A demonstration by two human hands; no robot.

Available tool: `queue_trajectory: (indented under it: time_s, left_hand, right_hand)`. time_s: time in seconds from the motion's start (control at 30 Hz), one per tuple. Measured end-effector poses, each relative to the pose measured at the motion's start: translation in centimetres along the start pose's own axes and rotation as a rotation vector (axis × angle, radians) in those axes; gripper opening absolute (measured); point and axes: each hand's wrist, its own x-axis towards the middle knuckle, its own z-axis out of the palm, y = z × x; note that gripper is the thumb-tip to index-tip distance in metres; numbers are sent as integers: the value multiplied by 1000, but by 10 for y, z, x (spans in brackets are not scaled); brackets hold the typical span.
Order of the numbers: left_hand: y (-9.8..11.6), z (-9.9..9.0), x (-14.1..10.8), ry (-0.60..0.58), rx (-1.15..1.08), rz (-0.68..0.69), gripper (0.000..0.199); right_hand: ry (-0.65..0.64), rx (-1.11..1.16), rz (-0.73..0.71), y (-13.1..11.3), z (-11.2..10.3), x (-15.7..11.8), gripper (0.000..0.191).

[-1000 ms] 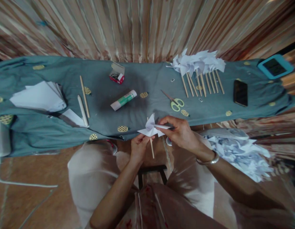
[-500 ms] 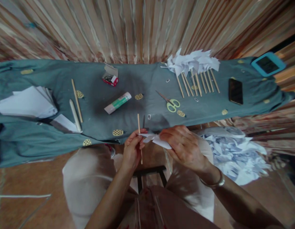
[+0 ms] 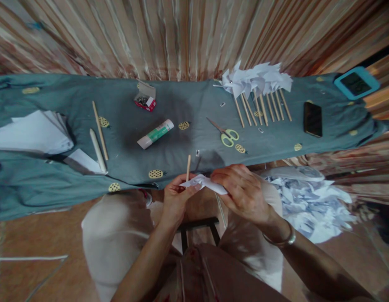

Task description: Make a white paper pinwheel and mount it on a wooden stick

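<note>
My left hand (image 3: pixel 178 195) is closed around a thin wooden stick (image 3: pixel 188 165) and the near side of a folded white paper pinwheel (image 3: pixel 199 181), its thumb pressed on the paper. My right hand (image 3: pixel 243 191) grips the pinwheel's other side, fingers curled over it. Both hands are above my lap, just off the table's front edge. The stick's lower part is hidden behind my left hand. Beyond my hands lie green-handled scissors (image 3: pixel 227 136) and a glue stick (image 3: pixel 156 134).
Finished paper pinwheels on sticks (image 3: pixel 257 82) lie in a row at the back right. A small open box of pins (image 3: pixel 146 98), a phone (image 3: pixel 312 119), a blue-framed device (image 3: pixel 357 83), paper sheets (image 3: pixel 31 134) and a loose stick (image 3: pixel 100 130) are on the cloth. A bag of paper pieces (image 3: pixel 310 205) stands right.
My left thumb has moved right onto the pinwheel's middle. The stick has shifted slightly right and tilted, and its lower end no longer shows. My right hand stays nearly in place.
</note>
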Motion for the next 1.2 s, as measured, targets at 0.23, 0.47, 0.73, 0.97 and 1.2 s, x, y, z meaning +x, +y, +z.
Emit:
queue_trajectory:
  time_s: [0.23, 0.47, 0.73, 0.97, 1.2]
  left_hand:
    - [-6, -4, 5, 49, 63, 83, 22]
    - [-6, -9, 4, -7, 174, 174, 17]
    - [-9, -9, 5, -2, 195, 177, 20]
    - [-3, -8, 3, -29, 230, 234, 12]
    - [0, -8, 1, -57, 267, 253, 11]
  right_hand:
    - [16, 2, 19, -5, 0, -1, 20]
    - [11, 22, 72, -9, 0, 0, 17]
    - [3, 20, 114, -8, 3, 1, 10]
    - [40, 102, 207, -11, 1, 5, 6]
    - [-23, 168, 217, -10, 1, 5, 6]
